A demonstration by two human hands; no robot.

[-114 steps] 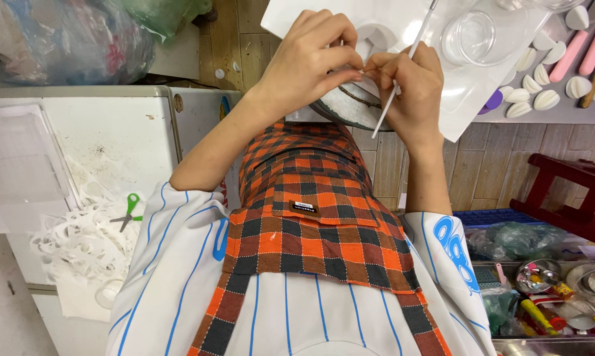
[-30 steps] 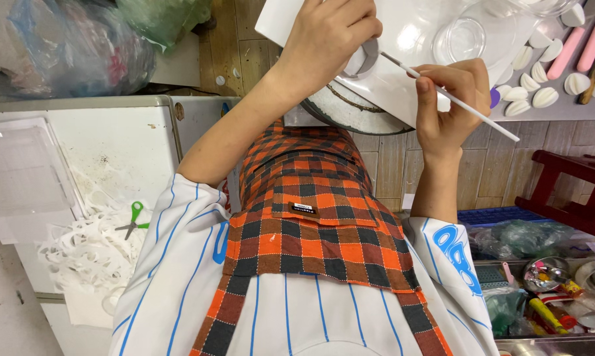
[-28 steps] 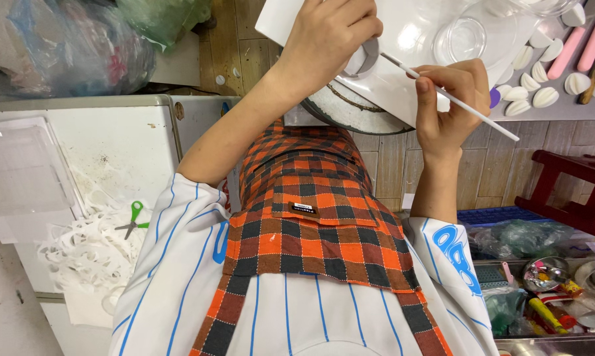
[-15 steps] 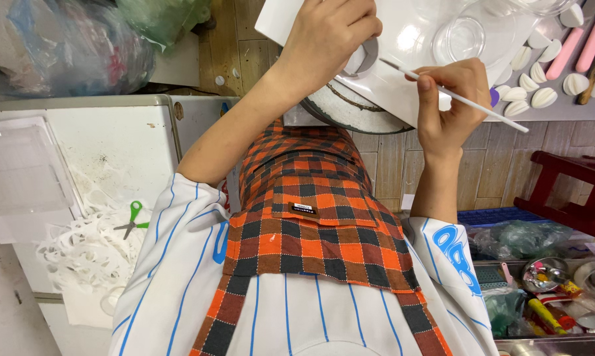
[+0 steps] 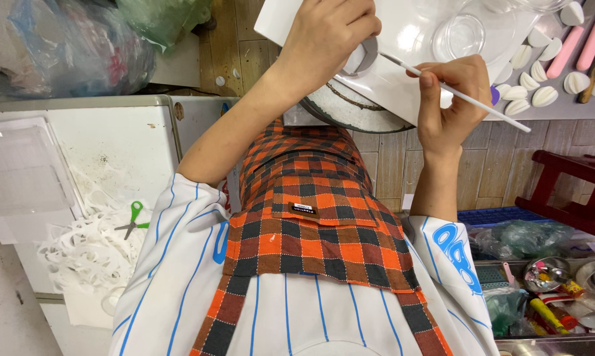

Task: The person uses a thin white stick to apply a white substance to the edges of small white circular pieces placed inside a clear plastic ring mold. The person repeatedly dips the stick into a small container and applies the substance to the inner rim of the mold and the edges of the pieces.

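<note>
Fingers of the left hand are clenched around a small grey-white curved piece. Those of the right hand pinch a thin white stick, its tip aimed at that piece.

Near: orange-and-black checked apron. Near left, green-handled scissors on white paper cuttings.

Farther: both hands over the glossy white tray; clear round cup beyond.

Far right: white shell-shaped pieces lie apart, seemingly finished. The held piece looks mid-work.

Left arm reaches forward, wrist bent in; right forearm upright, wrist cocked.
</note>
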